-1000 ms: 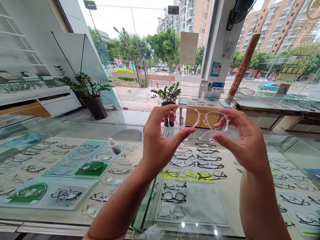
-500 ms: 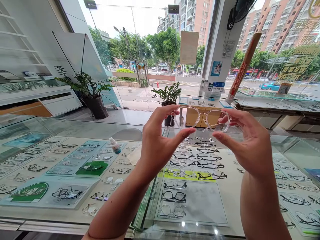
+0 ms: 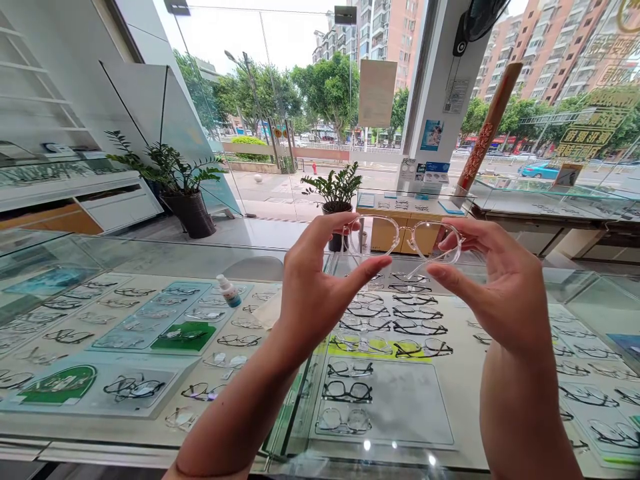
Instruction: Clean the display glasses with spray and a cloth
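A pair of eyeglasses (image 3: 406,230) with a clear, thin frame is held up above the glass counter, lenses facing the window. My left hand (image 3: 320,267) grips its left rim, fingers on top and thumb below. On the other side, my right hand (image 3: 493,273) pinches the right rim and hinge area between thumb and fingers. One temple hangs at a slant under the right lens. Beneath my hands, rows of eyeglasses (image 3: 419,313) lie inside the display case (image 3: 400,407).
A small spray bottle (image 3: 229,291) and a pale cloth (image 3: 266,310) sit on the counter left of my left arm. More eyeglasses fill the cases on both sides. Potted plants (image 3: 187,207) and a large window (image 3: 280,87) stand beyond.
The eyeglasses stay in both hands at nearly the same spot. Their hanging temple has swung slightly downward, and the view has shifted a little.
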Available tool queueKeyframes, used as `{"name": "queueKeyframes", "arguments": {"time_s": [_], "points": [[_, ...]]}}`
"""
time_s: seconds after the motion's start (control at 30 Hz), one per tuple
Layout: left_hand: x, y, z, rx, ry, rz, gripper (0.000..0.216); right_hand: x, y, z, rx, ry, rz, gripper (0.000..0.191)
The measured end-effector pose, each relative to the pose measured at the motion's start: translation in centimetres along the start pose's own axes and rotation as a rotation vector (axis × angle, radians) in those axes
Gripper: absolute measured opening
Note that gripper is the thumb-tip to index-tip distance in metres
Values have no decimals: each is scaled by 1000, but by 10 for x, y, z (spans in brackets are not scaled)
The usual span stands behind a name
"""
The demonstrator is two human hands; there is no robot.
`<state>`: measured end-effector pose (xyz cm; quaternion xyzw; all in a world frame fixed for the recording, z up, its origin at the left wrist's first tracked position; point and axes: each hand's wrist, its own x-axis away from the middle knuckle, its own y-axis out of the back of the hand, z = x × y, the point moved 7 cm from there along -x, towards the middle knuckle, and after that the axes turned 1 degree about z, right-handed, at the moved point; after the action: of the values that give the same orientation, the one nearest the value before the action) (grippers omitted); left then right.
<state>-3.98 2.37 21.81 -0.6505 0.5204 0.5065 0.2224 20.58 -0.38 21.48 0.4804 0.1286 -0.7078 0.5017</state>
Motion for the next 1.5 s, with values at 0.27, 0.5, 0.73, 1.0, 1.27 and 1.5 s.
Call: {"name": "queueKeyframes", "arguments": {"time_s": [0.27, 0.5, 0.73, 1.0, 1.27, 1.5], "points": [[1, -1, -1, -3, 4, 7, 54, 0, 1, 0, 8, -6, 0, 54], [2, 1, -4, -23, -19, -13, 53, 0, -1, -1, 14, -30, 12, 54], [2, 2, -5, -42, -20, -21, 55, -1, -1, -1, 6, -36, 14, 54], [2, 4, -7, -52, -36, -48, 54, -1, -2, -4, -9, -47, 32, 55], [3, 4, -8, -49, -28, -57, 52, -1, -3, -2, -14, -40, 47, 53], [4, 5, -9, -62, -32, -64, 54, -1, -5, -4, 6, -53, 67, 55]]}}
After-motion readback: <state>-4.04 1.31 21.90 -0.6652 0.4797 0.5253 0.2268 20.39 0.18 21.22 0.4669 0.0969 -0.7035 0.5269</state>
